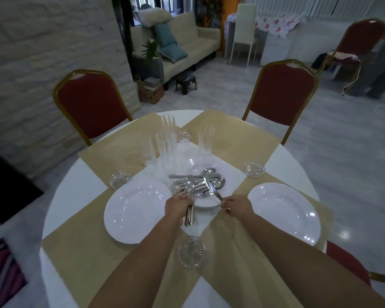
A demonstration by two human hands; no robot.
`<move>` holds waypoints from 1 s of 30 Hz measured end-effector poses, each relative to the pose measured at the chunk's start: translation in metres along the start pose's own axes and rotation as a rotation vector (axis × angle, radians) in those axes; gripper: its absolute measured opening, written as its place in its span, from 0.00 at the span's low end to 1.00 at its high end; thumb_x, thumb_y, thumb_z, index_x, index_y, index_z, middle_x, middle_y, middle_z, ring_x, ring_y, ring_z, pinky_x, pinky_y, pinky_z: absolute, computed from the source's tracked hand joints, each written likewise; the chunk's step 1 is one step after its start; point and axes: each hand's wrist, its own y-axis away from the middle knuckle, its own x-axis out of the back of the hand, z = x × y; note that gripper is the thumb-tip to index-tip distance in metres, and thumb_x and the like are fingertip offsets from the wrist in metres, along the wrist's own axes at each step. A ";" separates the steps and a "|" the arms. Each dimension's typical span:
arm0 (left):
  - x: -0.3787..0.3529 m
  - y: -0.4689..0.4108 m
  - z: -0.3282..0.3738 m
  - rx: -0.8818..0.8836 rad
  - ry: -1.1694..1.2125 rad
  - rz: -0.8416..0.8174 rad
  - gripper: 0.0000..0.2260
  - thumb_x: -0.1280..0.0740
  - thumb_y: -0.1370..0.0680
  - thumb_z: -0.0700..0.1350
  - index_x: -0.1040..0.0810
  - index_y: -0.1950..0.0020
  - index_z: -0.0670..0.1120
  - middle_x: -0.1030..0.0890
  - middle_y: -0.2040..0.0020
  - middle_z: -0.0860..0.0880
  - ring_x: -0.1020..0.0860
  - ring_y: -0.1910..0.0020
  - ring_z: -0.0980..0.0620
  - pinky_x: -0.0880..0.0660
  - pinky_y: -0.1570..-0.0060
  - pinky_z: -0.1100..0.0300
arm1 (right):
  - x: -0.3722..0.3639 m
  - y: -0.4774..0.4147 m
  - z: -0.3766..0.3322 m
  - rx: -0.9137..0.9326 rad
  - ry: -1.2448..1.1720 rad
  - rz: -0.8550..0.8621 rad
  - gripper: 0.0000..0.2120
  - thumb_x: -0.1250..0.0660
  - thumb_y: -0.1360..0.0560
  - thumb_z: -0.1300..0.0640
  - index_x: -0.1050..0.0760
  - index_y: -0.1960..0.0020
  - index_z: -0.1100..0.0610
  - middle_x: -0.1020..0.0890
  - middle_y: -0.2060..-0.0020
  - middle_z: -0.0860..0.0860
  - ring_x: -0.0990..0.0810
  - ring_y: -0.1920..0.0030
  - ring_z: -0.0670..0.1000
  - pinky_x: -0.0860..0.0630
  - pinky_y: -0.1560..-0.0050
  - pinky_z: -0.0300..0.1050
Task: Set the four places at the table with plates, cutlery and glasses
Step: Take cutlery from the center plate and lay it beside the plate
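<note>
**Cutlery sorted over the middle plate**

The left hand [178,207] clenches a bundle of spoons [190,190], and the right hand [234,205] pinches a knife [212,189]. Both are above the middle plate [209,204], which is heaped with cutlery [198,177]. A left plate [136,210] lies at its eight o'clock, a right plate [284,211] at four, and glasses [164,147] at twelve.

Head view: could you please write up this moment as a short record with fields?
left hand: grips a bundle of cutlery
right hand: pinches the handle of a single utensil
centre plate: holds the loose cutlery pile
plates laid: left plate and right plate, both on near placemats
glasses: four, clustered beyond the centre plate
small glass dishes: four, spread around the table
</note>
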 end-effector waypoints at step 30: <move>-0.034 0.092 -0.082 0.112 0.356 0.126 0.10 0.30 0.28 0.30 0.20 0.47 0.36 0.20 0.55 0.37 0.22 0.57 0.42 0.23 0.44 0.41 | 0.020 0.061 0.022 -0.160 -0.154 -0.072 0.10 0.31 0.31 0.68 0.23 0.70 0.61 0.24 0.71 0.57 0.25 0.71 0.54 0.29 0.66 0.45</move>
